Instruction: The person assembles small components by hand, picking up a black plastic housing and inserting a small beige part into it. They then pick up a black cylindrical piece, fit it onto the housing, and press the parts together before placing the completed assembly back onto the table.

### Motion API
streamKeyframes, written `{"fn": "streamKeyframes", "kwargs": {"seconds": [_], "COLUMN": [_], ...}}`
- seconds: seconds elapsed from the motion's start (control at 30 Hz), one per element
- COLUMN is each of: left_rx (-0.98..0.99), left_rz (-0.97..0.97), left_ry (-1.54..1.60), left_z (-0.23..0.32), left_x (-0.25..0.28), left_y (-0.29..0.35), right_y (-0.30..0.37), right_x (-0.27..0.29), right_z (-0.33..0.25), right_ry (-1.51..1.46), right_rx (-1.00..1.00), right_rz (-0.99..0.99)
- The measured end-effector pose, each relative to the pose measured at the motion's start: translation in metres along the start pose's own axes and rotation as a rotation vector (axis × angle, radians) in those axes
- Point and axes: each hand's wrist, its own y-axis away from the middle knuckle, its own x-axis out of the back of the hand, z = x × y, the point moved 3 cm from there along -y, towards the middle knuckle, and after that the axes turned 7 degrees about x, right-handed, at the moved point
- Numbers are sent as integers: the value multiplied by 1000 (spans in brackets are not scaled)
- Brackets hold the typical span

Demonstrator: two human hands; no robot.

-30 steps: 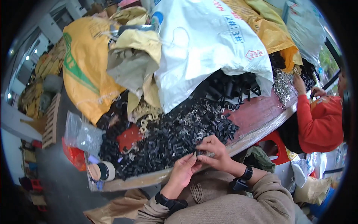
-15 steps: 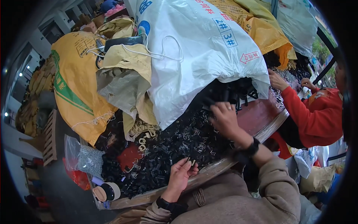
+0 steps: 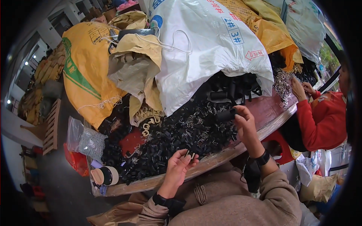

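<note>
My right hand [image 3: 247,128] is closed on one end of a short black plastic tube [image 3: 225,115], held above the heap at the table's right side. Lower down, near the front edge, my left hand [image 3: 177,167] pinches small narrow brass-coloured pieces [image 3: 193,155] between thumb and fingers; their exact kind is too small to tell. Beneath both hands spreads a heap of small black plastic parts [image 3: 154,150], mixed with little silvery metal clips. More black tubes [image 3: 218,95] spill from the mouth of a big white woven sack [image 3: 211,49].
A yellow sack [image 3: 85,71] and an open paper-lined sack [image 3: 134,67] stand at the left. By the front left corner are a lidded cup [image 3: 109,175] and a clear bag of small grey pieces [image 3: 92,143]. A co-worker in a red sleeve [image 3: 320,124] handles metal hooks [image 3: 283,84] at right.
My right hand has come back from the sack's mouth toward me and now holds a black tube. The left hand keeps its small pieces. The whole view has shifted slightly.
</note>
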Motion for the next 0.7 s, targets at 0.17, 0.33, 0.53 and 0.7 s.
{"fn": "streamKeyframes", "kwargs": {"seconds": [0.17, 0.33, 0.53, 0.7], "left_rx": [92, 168, 203, 139], "left_rz": [18, -13, -26, -14], "left_ry": [6, -121, -351, -446], "left_z": [6, 13, 9, 8], "left_x": [-10, -9, -8, -13], "left_y": [-16, -28, -32, -25], "right_y": [23, 21, 17, 28], "right_x": [-46, -68, -83, -82], "right_z": [4, -5, -11, -4], "right_ry": [-313, -25, 337, 287], "right_rx": [-470, -225, 83, -59], "right_rz": [-250, -580, -762, -652]}}
